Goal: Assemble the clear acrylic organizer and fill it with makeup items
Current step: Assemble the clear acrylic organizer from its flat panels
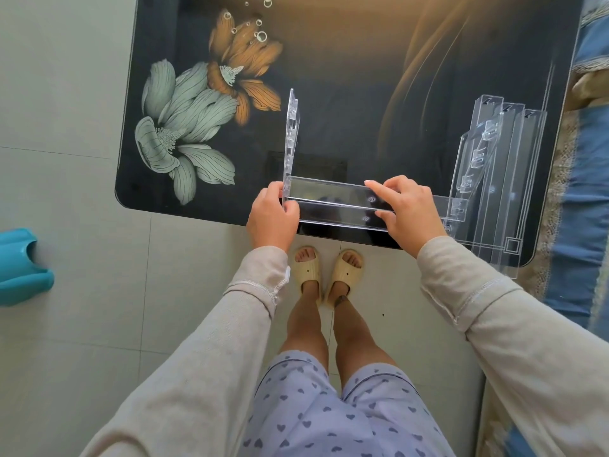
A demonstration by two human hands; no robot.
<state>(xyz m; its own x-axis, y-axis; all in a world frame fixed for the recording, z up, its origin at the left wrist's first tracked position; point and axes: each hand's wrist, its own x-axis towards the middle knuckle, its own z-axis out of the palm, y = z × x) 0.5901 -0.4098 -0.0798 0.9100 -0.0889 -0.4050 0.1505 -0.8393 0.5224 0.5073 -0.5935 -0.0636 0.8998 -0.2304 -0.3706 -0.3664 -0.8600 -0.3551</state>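
Head view. Desk (362, 77): glossy black top printed with one orange and two pale green flowers, rounded corners, standing on a pale tiled floor (66, 94). Side panel (291, 136): clear acrylic, slotted, standing upright on edge near the desk's front, running away from the person. Shelf piece (333, 201): long clear trough lying crosswise along the front edge of the desk, its left end meeting the lower near corner of the side panel. Left hand (272, 216): fingers curled round that corner, gripping the panel where the shelf piece joins it. Right hand (407, 209): pinching the shelf piece towards its right end, forefinger stretched along the far wall, thumb on the near edge. Second side panel (474, 159): clear, slotted, leaning at the right of the desk; whether the shelf piece touches it cannot be told. Long clear pieces (514, 179): three, lying side by side lengthwise along the desk's right edge, the near ends overhanging the front. Sleeves: light grey, both arms. Slippers (309, 268): cream, on the floor under the desk's edge. Teal plastic object (19, 265): on the floor, far left. Bed (590, 192): blue cover, just beside the desk at right.
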